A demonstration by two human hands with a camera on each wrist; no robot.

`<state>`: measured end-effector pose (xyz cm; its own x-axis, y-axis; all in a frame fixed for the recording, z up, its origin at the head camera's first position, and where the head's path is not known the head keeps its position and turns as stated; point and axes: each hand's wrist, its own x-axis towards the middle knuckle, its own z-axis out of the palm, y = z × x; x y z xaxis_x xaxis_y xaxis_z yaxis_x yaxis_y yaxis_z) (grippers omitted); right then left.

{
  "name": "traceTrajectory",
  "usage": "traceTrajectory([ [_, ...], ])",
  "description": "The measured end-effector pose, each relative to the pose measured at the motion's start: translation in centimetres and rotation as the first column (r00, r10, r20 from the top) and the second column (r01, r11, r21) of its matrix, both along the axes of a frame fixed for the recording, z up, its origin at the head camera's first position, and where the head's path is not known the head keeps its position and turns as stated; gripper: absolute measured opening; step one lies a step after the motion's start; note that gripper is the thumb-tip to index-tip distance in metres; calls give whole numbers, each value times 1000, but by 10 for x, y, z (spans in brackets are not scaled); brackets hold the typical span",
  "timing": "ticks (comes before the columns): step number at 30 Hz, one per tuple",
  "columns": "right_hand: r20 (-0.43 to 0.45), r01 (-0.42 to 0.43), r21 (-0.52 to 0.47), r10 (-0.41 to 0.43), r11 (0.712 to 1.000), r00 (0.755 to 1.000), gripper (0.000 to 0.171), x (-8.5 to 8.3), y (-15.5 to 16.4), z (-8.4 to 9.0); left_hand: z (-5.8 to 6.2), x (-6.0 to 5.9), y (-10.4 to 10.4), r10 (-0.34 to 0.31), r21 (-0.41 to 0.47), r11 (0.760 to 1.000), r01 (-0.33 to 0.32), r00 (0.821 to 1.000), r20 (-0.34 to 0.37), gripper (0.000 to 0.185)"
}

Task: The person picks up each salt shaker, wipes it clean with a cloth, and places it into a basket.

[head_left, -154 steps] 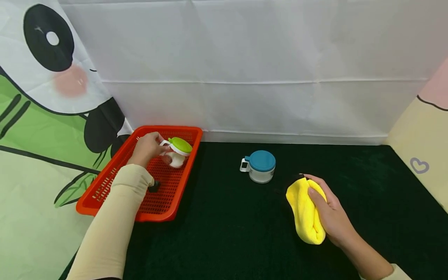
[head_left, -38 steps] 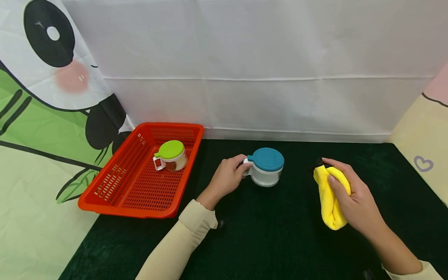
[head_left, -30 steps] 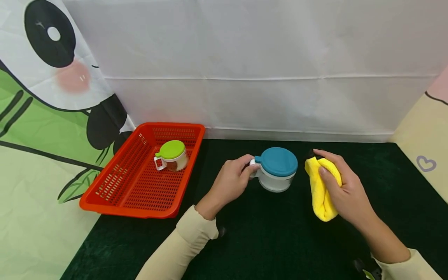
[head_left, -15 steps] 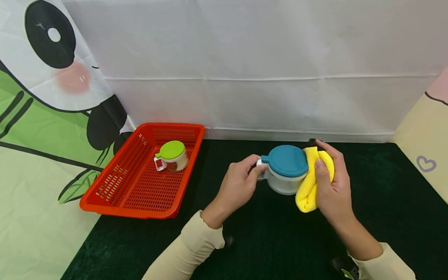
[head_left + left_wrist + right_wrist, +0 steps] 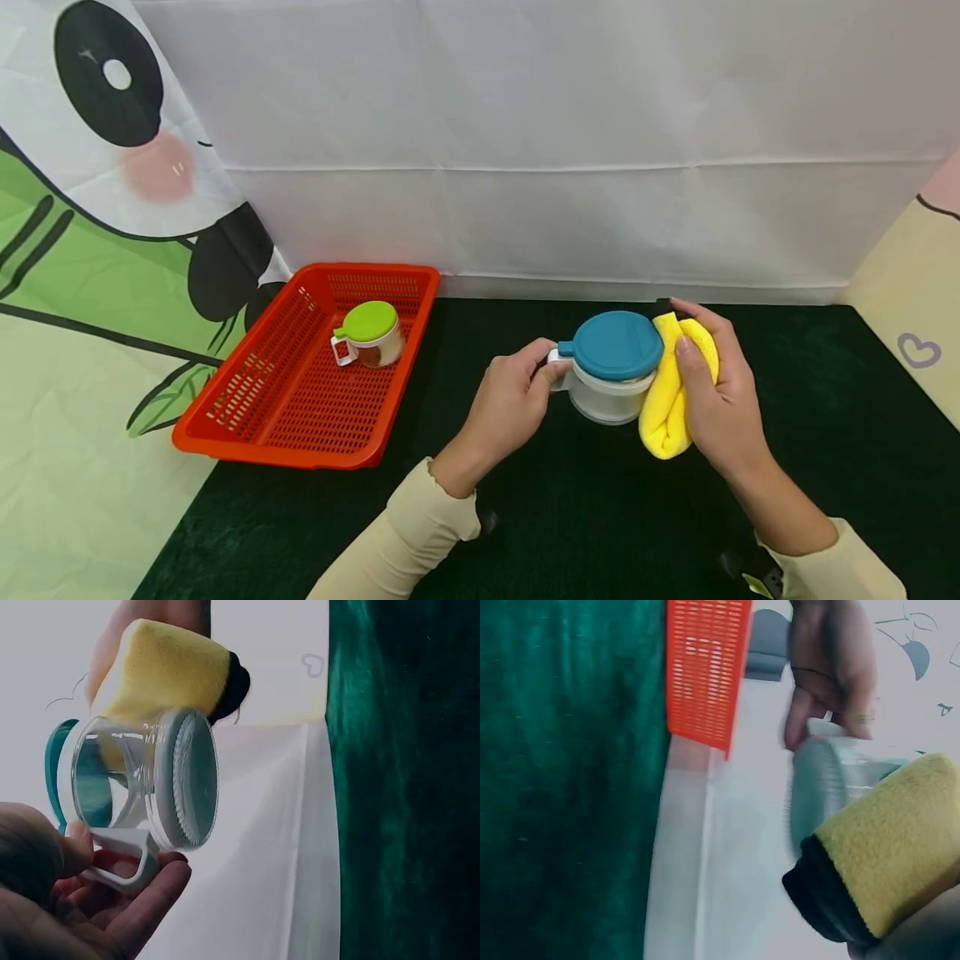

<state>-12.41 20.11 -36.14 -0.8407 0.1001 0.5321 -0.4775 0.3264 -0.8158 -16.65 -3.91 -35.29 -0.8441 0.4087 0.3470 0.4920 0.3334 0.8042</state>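
My left hand (image 5: 513, 404) grips the white handle of a glass seasoning jar (image 5: 611, 398) with a blue lid (image 5: 618, 344). The jar is held up off the table; in the left wrist view its clear wall and round base (image 5: 196, 780) show, with thumb and fingers around the handle. My right hand (image 5: 720, 392) holds a folded yellow cloth (image 5: 667, 412) with a black edge against the jar's right side. In the right wrist view the cloth (image 5: 896, 840) covers part of the jar, and the right fingers are mostly hidden behind it.
A red plastic basket (image 5: 300, 454) stands at the left of the dark green tabletop (image 5: 570, 517). In it sits a second glass jar (image 5: 381, 350) with a green lid (image 5: 367, 321). A white sheet (image 5: 562, 225) hangs behind the table, and printed sheets flank both sides.
My left hand has left the green-lidded jar in the basket, taken the blue-lidded jar by its handle, and lifted it rightward. My right hand has brought the cloth left against the jar.
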Motion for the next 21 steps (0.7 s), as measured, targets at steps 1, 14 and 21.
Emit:
traceTrajectory([
  [1, 16, -7, -9, 8, 1000, 1000, 42, 0, -1, -2, 0, 0, 0, 9, 8, 1000, -9, 1000, -4, 16],
  [14, 105, -59, -61, 65, 996, 992, 41, 0, 5, -2, 2, -1, -1, 16, -15, 1000, -17, 999, -30, 15],
  [21, 214, -129, -82, 144, 988, 966, 41, 4, 4, -27, 2, 1, -1, 37, 29, 999, -36, 999, -20, 15],
])
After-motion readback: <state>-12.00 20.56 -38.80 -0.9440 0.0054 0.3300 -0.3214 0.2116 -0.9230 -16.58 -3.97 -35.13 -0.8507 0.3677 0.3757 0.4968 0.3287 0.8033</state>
